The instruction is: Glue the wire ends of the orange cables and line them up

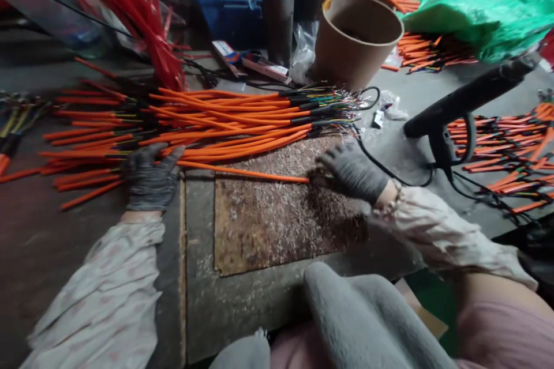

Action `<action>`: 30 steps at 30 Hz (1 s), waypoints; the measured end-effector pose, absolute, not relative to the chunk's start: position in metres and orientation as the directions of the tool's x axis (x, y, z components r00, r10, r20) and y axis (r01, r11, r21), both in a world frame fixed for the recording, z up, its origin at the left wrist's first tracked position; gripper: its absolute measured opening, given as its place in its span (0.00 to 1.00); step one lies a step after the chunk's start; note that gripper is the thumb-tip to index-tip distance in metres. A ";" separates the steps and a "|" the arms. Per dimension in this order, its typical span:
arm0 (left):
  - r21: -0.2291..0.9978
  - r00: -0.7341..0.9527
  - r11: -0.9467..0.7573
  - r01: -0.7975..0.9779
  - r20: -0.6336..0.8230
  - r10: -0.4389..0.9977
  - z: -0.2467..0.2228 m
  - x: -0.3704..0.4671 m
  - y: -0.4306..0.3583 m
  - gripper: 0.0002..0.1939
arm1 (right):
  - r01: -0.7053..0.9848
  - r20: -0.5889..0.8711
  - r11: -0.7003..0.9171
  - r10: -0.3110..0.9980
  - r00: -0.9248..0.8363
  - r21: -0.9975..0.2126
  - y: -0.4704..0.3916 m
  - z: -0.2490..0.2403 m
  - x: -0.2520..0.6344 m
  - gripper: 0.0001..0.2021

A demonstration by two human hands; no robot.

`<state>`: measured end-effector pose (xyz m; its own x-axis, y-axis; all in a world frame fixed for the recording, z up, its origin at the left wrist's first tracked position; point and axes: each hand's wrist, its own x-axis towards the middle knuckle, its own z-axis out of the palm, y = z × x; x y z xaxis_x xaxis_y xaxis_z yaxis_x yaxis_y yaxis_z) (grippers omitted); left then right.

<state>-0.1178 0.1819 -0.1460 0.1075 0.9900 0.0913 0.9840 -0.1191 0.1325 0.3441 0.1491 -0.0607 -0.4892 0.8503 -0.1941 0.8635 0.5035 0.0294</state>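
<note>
A single orange cable (251, 173) stretches between my two grey-gloved hands, over a worn board (259, 230) strewn with pale scraps. My left hand (151, 179) is closed around its left part, against the front of a thick bundle of orange cables (225, 118). At the other end, my right hand (352, 170) is closed about the cable's dark end; its fingers are somewhat blurred and partly hide that end. The bundle's right ends have black sleeves and bare, thin coloured wires (335, 101).
A black heat gun (467, 101) lies right of my right hand, its cord trailing across the table. Behind the bundle stand a brown cardboard tub (359, 34), a dark metal cylinder (277, 17) and red strips (151, 29). More orange cables (511, 150) and a green plastic bag (480, 14) lie right.
</note>
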 end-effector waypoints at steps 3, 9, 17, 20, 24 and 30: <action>0.020 0.097 -0.098 0.995 0.076 0.992 -0.134 -0.126 0.165 0.32 | 0.886 -0.289 0.463 0.852 -0.438 0.024 0.106 -0.086 0.344 0.15; -0.214 0.270 -0.294 0.932 -0.134 0.953 -0.114 -0.151 0.048 0.34 | 0.851 -0.071 0.526 0.848 -0.525 -0.017 0.069 -0.098 0.370 0.11; -0.091 0.115 -0.118 0.989 -0.041 0.993 -0.143 -0.113 -0.034 0.28 | 0.829 -0.132 0.511 0.827 -0.547 -0.228 0.032 -0.120 0.367 0.10; -0.049 0.116 -0.116 0.992 -0.007 0.993 -0.148 -0.109 -0.030 0.26 | 0.794 -0.071 0.513 0.824 -0.562 -0.325 0.030 -0.125 0.369 0.10; -0.086 0.150 -0.151 0.985 -0.023 0.988 -0.146 -0.110 -0.026 0.26 | 0.756 -0.018 0.508 0.825 -0.564 -0.412 0.024 -0.125 0.374 0.10; -0.029 0.142 -0.142 0.989 0.007 0.990 -0.145 -0.109 -0.023 0.24 | 0.773 -0.026 0.512 0.827 -0.561 -0.373 0.015 -0.120 0.374 0.10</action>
